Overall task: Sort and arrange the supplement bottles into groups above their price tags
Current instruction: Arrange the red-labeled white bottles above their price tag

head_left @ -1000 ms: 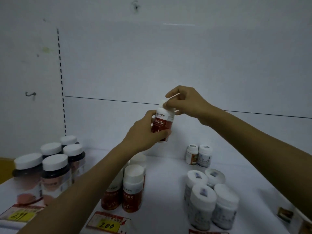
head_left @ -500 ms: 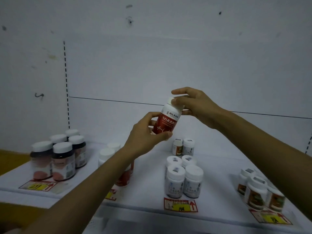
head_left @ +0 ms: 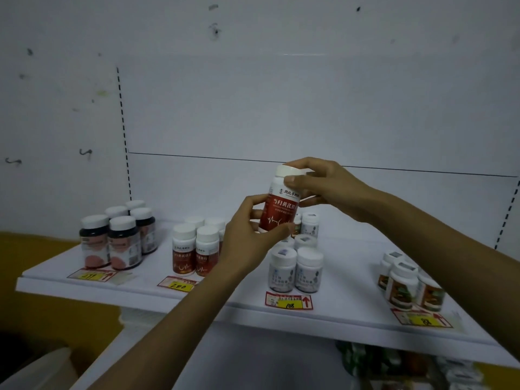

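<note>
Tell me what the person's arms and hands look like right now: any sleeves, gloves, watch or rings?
Both are bare. The left hand and right hand wear no gloves, and no rings show on the fingers in view. The left forearm and right forearm run uncovered to the picture's edge, with no sleeve, watch or bracelet showing.

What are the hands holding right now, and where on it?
One red-label bottle: the left hand grips its lower body, the right hand pinches its white cap.
</note>
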A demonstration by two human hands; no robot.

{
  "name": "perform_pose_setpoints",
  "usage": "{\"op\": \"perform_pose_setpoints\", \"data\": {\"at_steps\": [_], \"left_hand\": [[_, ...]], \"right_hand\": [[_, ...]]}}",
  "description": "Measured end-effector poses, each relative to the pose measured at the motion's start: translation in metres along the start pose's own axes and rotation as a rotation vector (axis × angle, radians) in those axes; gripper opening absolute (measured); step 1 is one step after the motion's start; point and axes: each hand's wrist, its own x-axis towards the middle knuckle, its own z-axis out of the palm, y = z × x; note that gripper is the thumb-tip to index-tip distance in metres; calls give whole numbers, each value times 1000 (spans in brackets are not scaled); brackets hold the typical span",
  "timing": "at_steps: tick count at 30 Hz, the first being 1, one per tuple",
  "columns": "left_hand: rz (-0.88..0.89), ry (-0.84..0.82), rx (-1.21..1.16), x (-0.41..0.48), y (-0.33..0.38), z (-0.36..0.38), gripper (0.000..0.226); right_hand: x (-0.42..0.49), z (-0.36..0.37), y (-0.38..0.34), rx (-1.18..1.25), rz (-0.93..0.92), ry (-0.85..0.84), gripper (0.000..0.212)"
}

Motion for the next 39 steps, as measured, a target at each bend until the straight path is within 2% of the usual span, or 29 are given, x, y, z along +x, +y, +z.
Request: {"op": "perform_pose_setpoints", "data": {"at_steps": [4,7,12,15,20,26,31,39], "left_hand": [[-102,-71,-161,-21,3,6,53],[-192,-130,-426,-44,5,7,42],[-241,-51,-637,-85,6,20,47],[-240,-31,-693,-101,7,18,47],[-276,8,-670,-114,0,5,54],[-272,76,-628,-113,-14,-15,42],[-218,131,-509,-97,-30,-32,33],[-131,177,-269,-25,-60,-72,32]], "right_hand": [[-17,3,-2,28,9,52,27],[-34,7,1,126,35,107,26],[-75,40,9,361,6,294,40],[-97,63,14,503,-16,364,38],[-108,84,22,582,76,346,38],[-91,110,27,651,139,324,40],[-67,125,27,597,98,343,49],[11,143,21,456,-21,461,41]]}}
